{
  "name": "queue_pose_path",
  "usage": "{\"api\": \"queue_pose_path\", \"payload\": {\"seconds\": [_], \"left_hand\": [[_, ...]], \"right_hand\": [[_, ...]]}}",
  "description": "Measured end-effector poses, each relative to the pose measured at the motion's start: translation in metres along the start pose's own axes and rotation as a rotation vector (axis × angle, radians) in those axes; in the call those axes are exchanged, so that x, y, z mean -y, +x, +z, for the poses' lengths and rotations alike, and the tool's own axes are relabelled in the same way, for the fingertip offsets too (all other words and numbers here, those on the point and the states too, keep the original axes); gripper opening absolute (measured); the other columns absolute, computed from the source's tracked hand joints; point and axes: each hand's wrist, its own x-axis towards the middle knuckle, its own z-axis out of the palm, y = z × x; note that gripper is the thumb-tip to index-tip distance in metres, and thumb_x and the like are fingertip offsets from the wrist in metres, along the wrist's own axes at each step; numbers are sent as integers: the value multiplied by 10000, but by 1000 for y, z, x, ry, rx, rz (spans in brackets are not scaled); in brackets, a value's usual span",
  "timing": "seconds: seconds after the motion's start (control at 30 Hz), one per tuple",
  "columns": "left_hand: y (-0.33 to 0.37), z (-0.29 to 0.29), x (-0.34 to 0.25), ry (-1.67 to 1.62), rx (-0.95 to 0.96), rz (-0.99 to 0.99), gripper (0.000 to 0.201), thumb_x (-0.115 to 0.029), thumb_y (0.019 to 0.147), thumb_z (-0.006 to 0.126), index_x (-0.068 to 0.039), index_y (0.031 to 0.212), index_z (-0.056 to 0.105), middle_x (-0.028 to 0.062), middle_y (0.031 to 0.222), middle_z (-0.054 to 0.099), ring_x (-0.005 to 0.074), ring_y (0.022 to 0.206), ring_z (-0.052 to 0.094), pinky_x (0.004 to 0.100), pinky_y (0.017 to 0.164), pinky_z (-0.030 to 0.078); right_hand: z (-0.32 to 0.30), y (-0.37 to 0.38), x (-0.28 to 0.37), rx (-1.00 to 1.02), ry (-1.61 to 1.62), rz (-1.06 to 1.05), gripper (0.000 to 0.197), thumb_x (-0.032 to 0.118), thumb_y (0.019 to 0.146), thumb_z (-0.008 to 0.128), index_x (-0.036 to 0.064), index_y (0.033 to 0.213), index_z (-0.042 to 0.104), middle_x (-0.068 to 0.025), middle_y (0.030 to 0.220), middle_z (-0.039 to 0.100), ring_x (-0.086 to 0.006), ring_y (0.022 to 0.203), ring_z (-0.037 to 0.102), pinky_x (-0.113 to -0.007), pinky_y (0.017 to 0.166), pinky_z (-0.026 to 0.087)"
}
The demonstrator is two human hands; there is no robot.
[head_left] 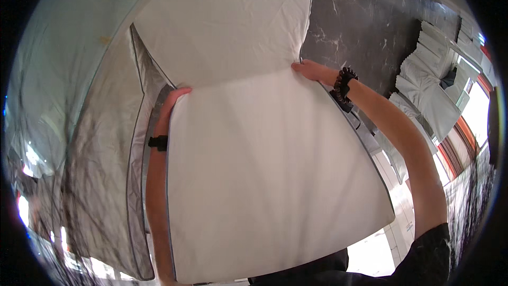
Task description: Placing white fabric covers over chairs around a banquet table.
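A large white padded panel [264, 180] with dark piping along its sides spreads across the middle and reaches down toward my body. At its far end it meets a sheet of white fabric [222, 26] along a crease; I cannot tell whether the two are one piece. My left hand [179, 95] grips the left edge beside this crease, its thumb on top and its fingers hidden behind. Opposite it, my right hand [309, 69] pinches the right edge with the thumb on top. Dark bands circle both wrists, the right one a coiled tie [344, 82].
On the left lies a piped pale fabric piece [106, 143], its side gaping, next to translucent sheeting [58, 63]. A dark marbled surface [365, 21] extends at the far right. Beyond my right arm sits a heap of crumpled pale fabric [428, 85] near orange-brown striped material [452, 156].
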Motion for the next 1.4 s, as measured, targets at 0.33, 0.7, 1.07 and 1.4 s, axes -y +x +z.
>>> {"api": "queue_pose_path", "payload": {"seconds": [0.33, 0.7, 1.07, 1.4], "left_hand": [[27, -33, 33, -103, 16, -355, 411, -178, 857, 679, -28, 1231, 593, 117, 1177, 631, 201, 1094, 599, 331, 962, 462], [9, 6, -119, 527, 43, -108, 419, -270, 795, 772, -97, 1164, 674, 128, 1341, 581, 290, 1223, 544, 386, 1044, 414], [37, -9, -77, 768, 66, -204, 349, -216, 813, 745, -93, 1133, 681, 103, 1251, 642, 298, 1165, 580, 382, 996, 447], [35, 6, -127, 537, 774, 10, 449, -69, 753, 746, -110, 1193, 667, 67, 1324, 606, 289, 1258, 537, 430, 1087, 388]], "right_hand": [[-8, -31, 46, 8, -377, -74, 566, 437, 972, 424, -66, 792, 610, -216, 731, 625, -358, 682, 632, -479, 671, 508], [-24, -153, 127, 548, -269, -768, 507, 345, 911, 666, 144, 1364, 557, -121, 1462, 476, -269, 1330, 468, -360, 1105, 367], [-43, -73, 85, 354, -913, -760, 616, 413, 944, 593, 156, 1475, 418, -101, 1532, 386, -280, 1426, 331, -466, 1165, 262], [-23, -124, 118, 798, -499, -963, 716, 424, 813, 735, 211, 1445, 475, -90, 1546, 380, -295, 1425, 335, -451, 1150, 305]]}}
